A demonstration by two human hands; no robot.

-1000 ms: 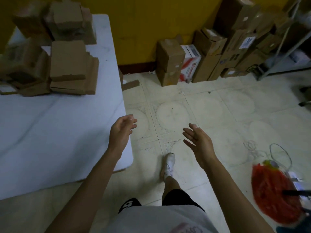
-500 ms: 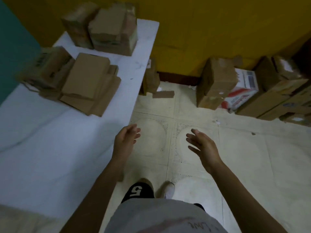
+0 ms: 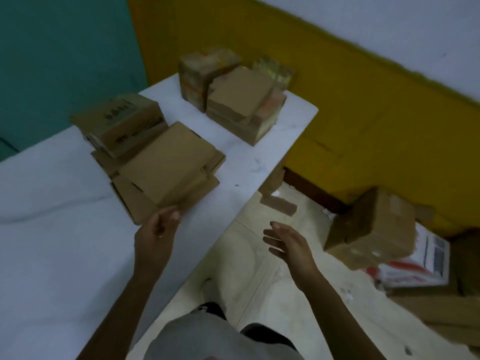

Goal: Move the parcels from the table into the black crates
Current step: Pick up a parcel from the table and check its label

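Observation:
Brown cardboard parcels lie on a white table [image 3: 46, 250]. The nearest is a flat parcel [image 3: 168, 167] on top of a low stack, with a printed box [image 3: 119, 123] behind it and a second pile [image 3: 239, 102] at the table's far end. My left hand [image 3: 158, 229] is at the near corner of the flat parcel, fingers curled and touching its edge, not closed around it. My right hand [image 3: 288, 242] hovers open over the floor, to the right of the table edge, holding nothing. No black crate is in view.
Cardboard boxes [image 3: 374, 229] and a white and red carton [image 3: 415, 266] are piled on the tiled floor at the right, along a yellow wall. A small flat piece of cardboard [image 3: 278, 205] lies on the floor under the table's far corner. My feet stand by the table edge.
The view has swung left and up toward the table. My left hand has moved from beside the table edge up to the nearest flat parcel. My right hand stays open over the floor.

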